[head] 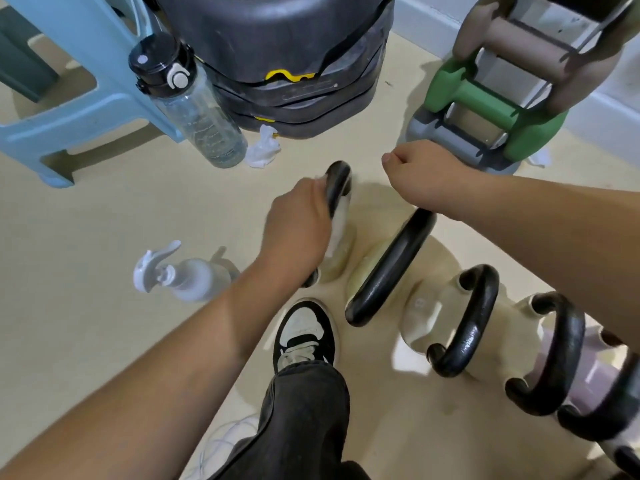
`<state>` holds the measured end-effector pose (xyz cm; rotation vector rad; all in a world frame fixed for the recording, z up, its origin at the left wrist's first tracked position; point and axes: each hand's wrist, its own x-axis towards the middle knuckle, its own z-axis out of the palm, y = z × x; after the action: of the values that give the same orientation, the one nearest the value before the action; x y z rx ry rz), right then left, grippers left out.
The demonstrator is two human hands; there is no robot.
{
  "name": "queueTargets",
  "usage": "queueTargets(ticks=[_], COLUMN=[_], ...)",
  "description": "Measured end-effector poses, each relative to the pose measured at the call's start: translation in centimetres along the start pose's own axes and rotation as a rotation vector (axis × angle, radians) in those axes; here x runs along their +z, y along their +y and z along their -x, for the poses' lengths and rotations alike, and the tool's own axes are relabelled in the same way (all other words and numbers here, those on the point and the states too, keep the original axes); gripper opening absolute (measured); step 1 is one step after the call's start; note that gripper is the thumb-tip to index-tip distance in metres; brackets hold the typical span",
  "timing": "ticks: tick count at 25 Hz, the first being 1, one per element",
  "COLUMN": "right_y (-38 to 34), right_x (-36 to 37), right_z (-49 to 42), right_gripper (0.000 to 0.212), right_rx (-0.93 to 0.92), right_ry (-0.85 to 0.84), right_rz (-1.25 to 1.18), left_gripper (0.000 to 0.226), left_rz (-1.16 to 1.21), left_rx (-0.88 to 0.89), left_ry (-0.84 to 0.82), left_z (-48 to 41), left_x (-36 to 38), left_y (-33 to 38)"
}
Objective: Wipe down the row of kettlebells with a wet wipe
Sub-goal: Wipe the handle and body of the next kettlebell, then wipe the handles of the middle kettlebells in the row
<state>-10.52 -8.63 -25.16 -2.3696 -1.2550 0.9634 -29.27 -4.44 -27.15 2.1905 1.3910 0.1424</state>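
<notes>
A row of cream kettlebells with black handles runs from the floor's middle to the lower right. At the far end stands the first kettlebell (341,251). My left hand (298,225) presses a white wet wipe (337,226) against its black handle and body. The second kettlebell (391,268) stands beside it, and my right hand (422,174) hovers above its handle as a closed fist with nothing visible in it. A third kettlebell (464,320) and a pale purple one (550,355) follow to the right.
A white spray bottle (180,275) lies on the floor to the left. A clear water bottle (194,105) and a crumpled used wipe (263,147) sit by black stacked steps (294,64). A dumbbell rack (502,109) stands at the right, a blue stool (69,81) at the left. My shoe (304,337) is near the kettlebells.
</notes>
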Motion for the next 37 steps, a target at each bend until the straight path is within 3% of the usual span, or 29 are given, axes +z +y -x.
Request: queueTargets(ticks=[2,4,7,9,12,14,18,20,22,25,29,32,37], right_y=[1.0,1.9,3.0,3.3,4.0,4.4,4.4,4.1,3.9,3.6,2.7,2.2,1.3], right_x=[-0.2,-0.3,-0.4,-0.4,-0.4,-0.6,-0.9,-0.9,-0.6,-0.2,0.2,0.5,1.0], right_z=[0.4,0.9,0.8,0.7,0.2,0.0,0.4,0.6,0.9,1.4,1.8,1.6,1.1], right_gripper=[0.044,0.042,0.037,0.038,0.036,0.031,0.028,0.032,0.04,0.044,0.022,0.008,0.009], right_rx=[0.029,0.1,0.195,0.228,0.258,0.3,0.375,0.378,0.353,0.434,0.517,0.572,0.603], right_ry=[-0.013,-0.036,-0.13,-0.188,-0.174,-0.152,-0.117,-0.108,-0.134,-0.22,-0.24,-0.138,-0.08], right_rz=[0.009,-0.026,-0.069,-0.089,-0.163,-0.254,-0.441,-0.431,-0.3,-0.154,-0.21,-0.249,-0.278], left_gripper=[0.036,0.037,0.044,0.052,0.04,0.05,0.071,0.076,0.075,0.069,0.068,0.065,0.065], left_rz=[-0.027,0.074,0.075,-0.026,0.212,0.225,-0.073,-0.141,-0.081,0.165,0.383,0.418,0.45], left_rx=[0.103,0.271,0.605,0.71,0.711,0.72,0.527,0.517,0.523,0.448,0.147,0.158,0.169], left_ry=[0.134,0.126,-0.218,-0.323,-0.087,-0.018,-0.209,-0.187,-0.122,-0.188,-0.218,-0.22,-0.196], left_z=[2.6,4.0,6.0,7.3,7.3,5.8,3.0,4.0,6.4,9.3,7.9,8.0,7.5], left_x=[-1.1,-1.1,1.8,3.9,4.8,5.4,6.5,6.9,7.2,6.7,5.9,6.0,5.8], left_y=[0.1,1.8,4.1,3.7,3.2,4.3,7.6,6.7,3.8,0.4,2.7,3.1,2.5])
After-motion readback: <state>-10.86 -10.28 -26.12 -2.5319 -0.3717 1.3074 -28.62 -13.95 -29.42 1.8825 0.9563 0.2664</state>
